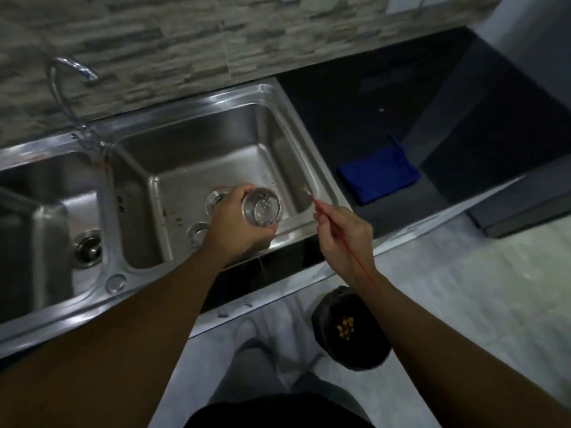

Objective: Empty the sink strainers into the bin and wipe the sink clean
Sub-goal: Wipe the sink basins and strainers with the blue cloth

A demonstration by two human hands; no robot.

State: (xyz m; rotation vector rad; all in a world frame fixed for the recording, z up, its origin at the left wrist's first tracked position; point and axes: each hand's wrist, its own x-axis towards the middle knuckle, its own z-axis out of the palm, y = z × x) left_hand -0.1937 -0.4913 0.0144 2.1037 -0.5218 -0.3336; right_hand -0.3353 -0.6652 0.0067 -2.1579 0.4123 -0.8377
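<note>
double-bowl stainless steel sink [216,97] set in a dark counter [355,118]. left hand [238,223], over the right bowl's front edge: fingers closed around a round metal sink strainer [262,210], held tilted with its perforated inside turned up toward the camera; no scraps visible inside it. right hand [343,239], just right of the strainer and over the sink's front right corner: fingers pinched shut on a thin red stick [340,236], its far tip pointing at the right rim of the bowl, beside a small yellowish scrap [305,188] lying there. right bowl floor: two round metal fittings, one [216,199] partly hidden behind the left hand, one [197,233] nearer the front; a few brown specks [173,215] to their left. left bowl: drain with a strainer [89,248] seated in it. curved chrome faucet [72,75] rising behind the divider between the bowls. folded blue cloth [380,174] on the counter, right of the sink, apart from it. black-lined bin [349,329] on the pale floor below the counter edge, under the right forearm, with yellow-brown scraps [345,325] in it. stone-pattern tiled wall [216,41] behind.
</note>
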